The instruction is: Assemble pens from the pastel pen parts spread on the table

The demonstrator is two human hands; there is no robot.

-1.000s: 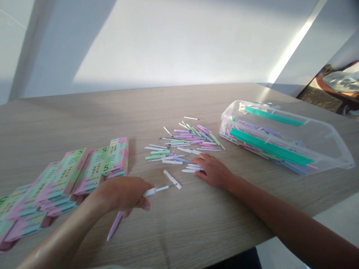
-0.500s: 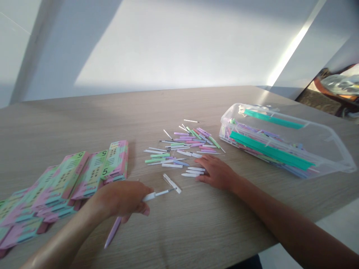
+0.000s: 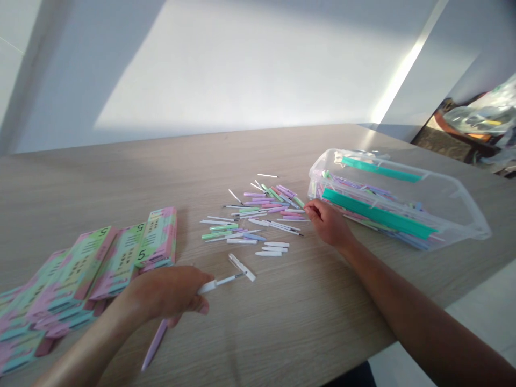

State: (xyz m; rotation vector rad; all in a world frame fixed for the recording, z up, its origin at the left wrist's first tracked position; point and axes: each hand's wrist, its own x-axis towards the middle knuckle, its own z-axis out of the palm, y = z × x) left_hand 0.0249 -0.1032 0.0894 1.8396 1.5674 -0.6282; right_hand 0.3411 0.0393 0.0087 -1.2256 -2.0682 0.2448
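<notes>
Left-hand grip (image 3: pixel 161 287) shut around a lilac-and-white pen (image 3: pixel 154 344); right-hand grip (image 3: pixel 328 223) pinched almost closed at the edge of loose pen parts (image 3: pixel 258 215) on the surface (image 3: pixel 282 322), any hold impossible to tell

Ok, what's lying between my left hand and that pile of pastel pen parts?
In the head view, a loose white pen part lies on the wooden table, with the tip of the white-and-lilac pen held in your left hand reaching up to it.
</notes>
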